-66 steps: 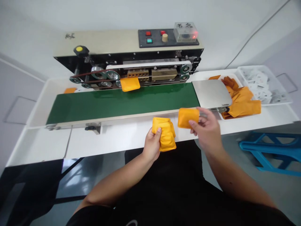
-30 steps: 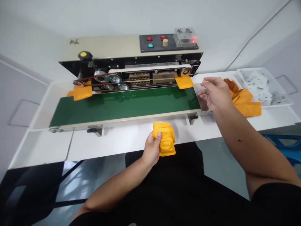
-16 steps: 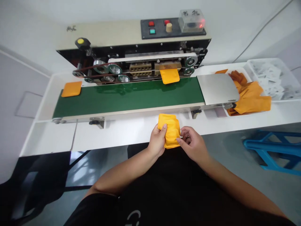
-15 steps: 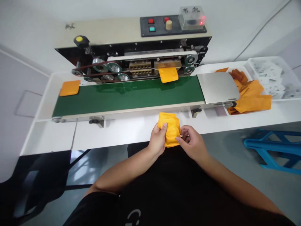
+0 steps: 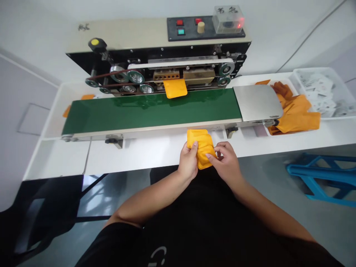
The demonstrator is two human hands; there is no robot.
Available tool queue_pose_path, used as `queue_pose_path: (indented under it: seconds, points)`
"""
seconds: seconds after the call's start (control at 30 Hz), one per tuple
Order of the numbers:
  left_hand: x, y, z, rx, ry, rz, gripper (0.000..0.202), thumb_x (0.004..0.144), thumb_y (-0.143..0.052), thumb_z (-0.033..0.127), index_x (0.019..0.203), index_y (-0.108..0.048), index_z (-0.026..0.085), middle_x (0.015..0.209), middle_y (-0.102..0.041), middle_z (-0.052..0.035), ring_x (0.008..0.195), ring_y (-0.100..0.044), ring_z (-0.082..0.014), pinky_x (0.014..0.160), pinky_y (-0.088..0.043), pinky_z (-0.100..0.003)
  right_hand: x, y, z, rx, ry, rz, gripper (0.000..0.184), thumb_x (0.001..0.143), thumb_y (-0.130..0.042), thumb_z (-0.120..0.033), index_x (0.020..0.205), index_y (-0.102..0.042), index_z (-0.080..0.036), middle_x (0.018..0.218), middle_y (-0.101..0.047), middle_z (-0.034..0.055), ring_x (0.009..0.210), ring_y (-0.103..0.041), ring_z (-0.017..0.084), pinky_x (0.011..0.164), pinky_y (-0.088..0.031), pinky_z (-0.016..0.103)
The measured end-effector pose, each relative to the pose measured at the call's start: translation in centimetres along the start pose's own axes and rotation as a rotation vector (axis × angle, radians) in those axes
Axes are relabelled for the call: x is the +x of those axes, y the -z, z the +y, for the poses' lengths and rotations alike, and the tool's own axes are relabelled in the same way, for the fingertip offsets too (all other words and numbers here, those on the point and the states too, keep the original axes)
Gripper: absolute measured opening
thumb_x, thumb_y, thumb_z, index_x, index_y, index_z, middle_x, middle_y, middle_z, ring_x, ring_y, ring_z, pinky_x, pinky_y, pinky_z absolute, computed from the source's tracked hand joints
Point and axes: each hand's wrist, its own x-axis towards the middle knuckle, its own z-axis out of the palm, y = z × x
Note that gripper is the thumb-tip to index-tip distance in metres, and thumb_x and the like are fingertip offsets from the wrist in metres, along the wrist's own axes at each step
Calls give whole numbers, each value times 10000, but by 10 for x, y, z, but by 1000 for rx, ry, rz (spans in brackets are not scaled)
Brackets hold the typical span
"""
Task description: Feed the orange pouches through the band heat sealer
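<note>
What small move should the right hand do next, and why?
Probably the right hand should slide the front orange packet off the other packets: its thumb lies on that packet, its fingers are at the edge, and the left hand grips the bunch.

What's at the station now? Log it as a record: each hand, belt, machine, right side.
left hand: holds a stack of yellow-orange rectangular packets
right hand: thumb on the stack's right edge, fingers curled close by; firmness of grip unclear
belt: flat green conveyor belt
machine: beige-and-black metal machine; one yellow-orange packet projects from its front over the belt
right side: flat orange pouches; translucent plastic tub holding white packets
</note>
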Motion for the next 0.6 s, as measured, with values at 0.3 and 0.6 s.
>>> queue_pose_path:
  seconds: [0.3,0.6]
  points:
    - [-2,14,4,-5,36,-17,540,835,-923,574,1151,-690,203,1102,-823,-72,1042,-803,-278,962,-633,-426,29,33,-19,510,-205,97,377,829,-907,-503,1037,-721,-250,950,-743,33,741,-654,170,560,-498,258]
    - [-9,22,11,16,63,-29,522,846,-919,567,1143,-696,200,1088,-824,-78,1042,-808,-290,946,-647,-434,103,86,-45,658,-177,233,440,770,-901,-275,1177,-738,-307,1109,-757,9,792,-719,158,512,-541,233]
